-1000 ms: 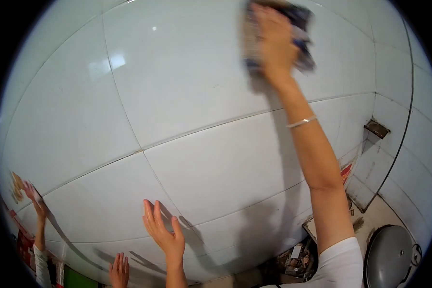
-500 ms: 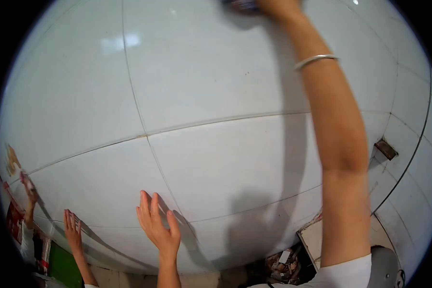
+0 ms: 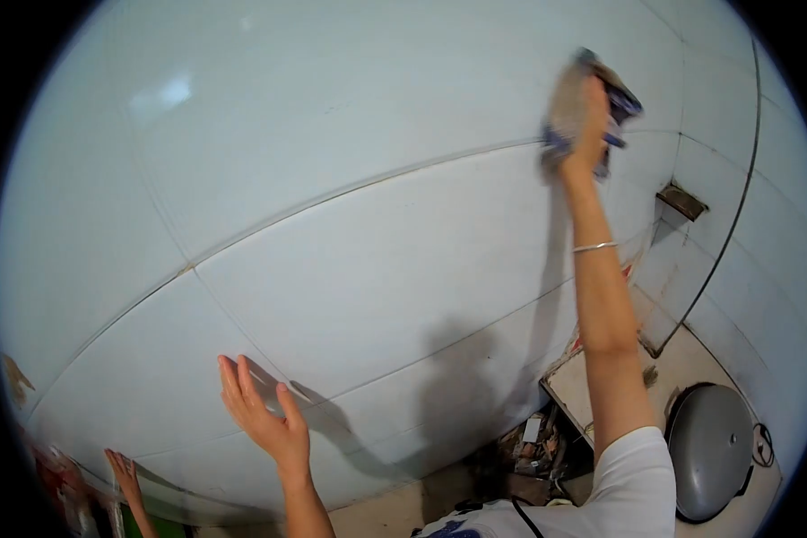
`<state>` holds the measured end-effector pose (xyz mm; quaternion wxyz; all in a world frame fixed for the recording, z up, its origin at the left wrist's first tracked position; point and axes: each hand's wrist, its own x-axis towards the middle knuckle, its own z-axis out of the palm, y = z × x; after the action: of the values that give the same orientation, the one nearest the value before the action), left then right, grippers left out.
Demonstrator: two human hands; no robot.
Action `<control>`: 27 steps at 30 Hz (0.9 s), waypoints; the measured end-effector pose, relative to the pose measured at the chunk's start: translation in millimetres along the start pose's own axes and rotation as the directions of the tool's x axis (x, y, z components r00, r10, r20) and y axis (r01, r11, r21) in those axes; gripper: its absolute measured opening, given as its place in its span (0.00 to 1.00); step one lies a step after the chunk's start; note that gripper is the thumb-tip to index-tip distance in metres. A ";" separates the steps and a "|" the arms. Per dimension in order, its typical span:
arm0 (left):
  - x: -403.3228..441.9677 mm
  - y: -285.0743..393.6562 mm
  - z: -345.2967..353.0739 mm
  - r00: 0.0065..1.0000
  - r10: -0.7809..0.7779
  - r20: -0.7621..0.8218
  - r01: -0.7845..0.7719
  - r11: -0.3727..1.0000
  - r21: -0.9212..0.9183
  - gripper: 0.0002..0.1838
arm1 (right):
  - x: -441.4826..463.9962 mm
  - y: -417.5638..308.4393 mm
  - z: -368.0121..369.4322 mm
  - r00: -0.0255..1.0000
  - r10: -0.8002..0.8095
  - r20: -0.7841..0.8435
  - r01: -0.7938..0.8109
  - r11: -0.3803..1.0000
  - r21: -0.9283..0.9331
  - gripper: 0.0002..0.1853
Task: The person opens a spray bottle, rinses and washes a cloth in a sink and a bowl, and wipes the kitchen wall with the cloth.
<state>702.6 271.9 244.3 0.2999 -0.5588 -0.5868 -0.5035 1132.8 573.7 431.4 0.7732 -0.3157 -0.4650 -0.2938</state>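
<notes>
My right hand [image 3: 590, 125], an arm's length up at the right of the head view, presses a crumpled grey and blue cloth [image 3: 569, 108] against the white tiled wall [image 3: 403, 260]. Motion blurs the cloth a little. A thin silver bangle [image 3: 595, 247] circles my right wrist. Lower and to the left, my left hand [image 3: 267, 421] is held up at the wall with fingers stretched and nothing in it. Its shadow falls on the tiles just right of it; whether the fingertips touch them I cannot tell.
Another person's hand [image 3: 124, 473] reaches up at the lower left, below a brown stain [image 3: 16, 377]. A small dark ledge [image 3: 683, 202] juts out near the right corner. A grey lidded pan [image 3: 711, 453] sits on the counter [image 3: 583, 381], beside cluttered items [image 3: 529, 448].
My right hand has brought the cloth from the top edge down and to the right. The view has shifted rightward, showing more of the pan. My left hand remains raised and open.
</notes>
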 end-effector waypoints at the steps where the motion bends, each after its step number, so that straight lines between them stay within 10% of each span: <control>1: -0.8 0.9 1.2 1.000 -0.017 -0.004 0.018 1.000 0.021 0.30 | -10.9 -56.5 -2.5 0.995 -0.055 0.082 0.059 0.997 -0.057 0.27; 7: -0.1 11.6 11.5 0.993 0.016 -0.120 -0.013 0.999 0.030 0.28 | -84.8 -240.7 -20.0 0.612 -0.735 0.291 0.645 0.677 0.354 0.27; 10: 0.1 16.2 11.3 0.992 -0.009 -0.124 0.008 1.000 -0.004 0.28 | -56.3 -237.9 -25.4 0.237 -0.683 0.691 0.525 0.688 0.500 0.30; 12: -0.4 18.0 6.7 0.996 -0.031 -0.086 0.029 0.999 -0.015 0.27 | -36.1 -206.3 -24.7 0.565 -0.489 0.665 0.409 0.866 0.289 0.29; 14: -1.9 15.9 0.5 0.997 -0.058 -0.058 0.057 0.998 -0.019 0.27 | -7.3 -158.2 -12.7 0.885 -0.333 0.324 0.196 0.900 0.389 0.28; 15: -3.2 13.9 -2.8 0.997 -0.071 -0.012 0.071 0.997 -0.039 0.27 | 6.8 -131.1 -23.0 0.940 -0.271 0.206 0.241 0.957 0.159 0.27; 18: -7.6 7.4 -9.4 0.993 -0.104 0.051 0.106 0.994 -0.037 0.27 | -4.2 9.6 -36.0 0.998 0.066 0.000 -0.064 0.974 -0.219 0.25; 22: -10.2 13.1 -15.6 0.973 -0.202 0.109 0.211 0.975 -0.073 0.28 | -97.4 82.9 -65.5 0.868 0.496 -0.034 -0.492 0.866 0.089 0.32; 27: -6.1 18.2 -13.5 0.990 -0.112 0.081 0.118 0.990 -0.073 0.29 | -149.8 -89.1 -76.2 0.910 -0.104 0.402 0.175 0.974 -0.144 0.28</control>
<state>718.4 254.9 247.6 0.2259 -0.5542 -0.6090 -0.5206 1047.6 483.8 287.0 0.6104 -0.4011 -0.6036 -0.3197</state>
